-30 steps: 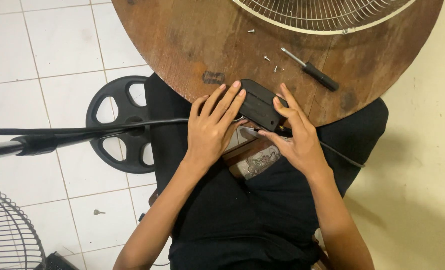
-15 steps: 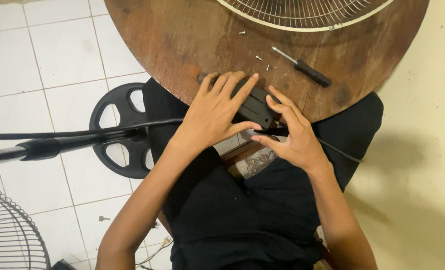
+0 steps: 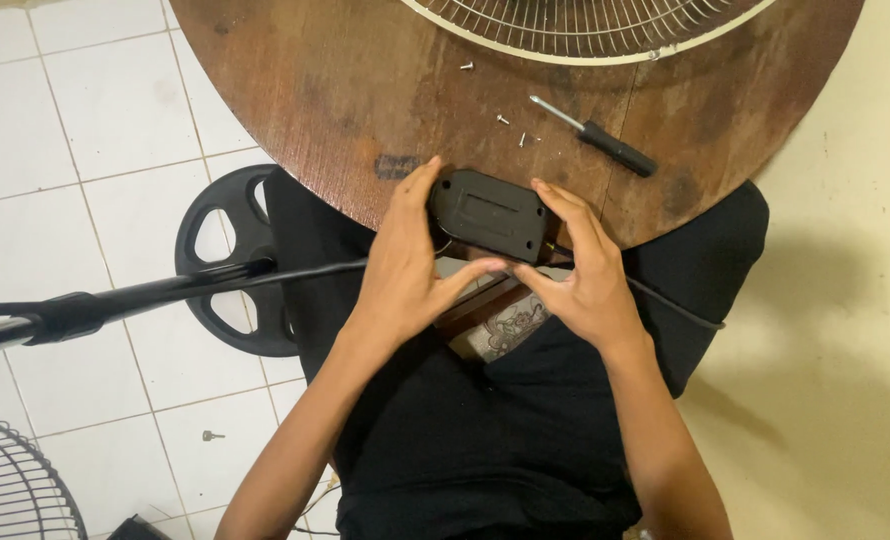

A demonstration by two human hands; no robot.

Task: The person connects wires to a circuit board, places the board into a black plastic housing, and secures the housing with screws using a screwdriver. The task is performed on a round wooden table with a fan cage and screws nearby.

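Observation:
A black plastic housing [image 3: 490, 212], oblong with rounded corners, lies at the near edge of the round wooden table [image 3: 325, 90]. My left hand [image 3: 410, 260] cups its left end, thumb reaching under the front edge. My right hand [image 3: 580, 265] grips its right end, fingers spread on the table. A black cable [image 3: 670, 305] runs from the housing off to the right across my lap.
A black-handled screwdriver [image 3: 595, 138] and several small screws [image 3: 505, 122] lie on the table beyond the housing. A white fan grille [image 3: 585, 35] sits at the far edge. A black fan pole [image 3: 145, 295] and round base [image 3: 230, 260] stand on the tiled floor at left; another grille [image 3: 10, 485] is at bottom left.
My left hand slid off the top of the housing to its left end, uncovering it. The housing now rests farther onto the table, with both hands at its ends.

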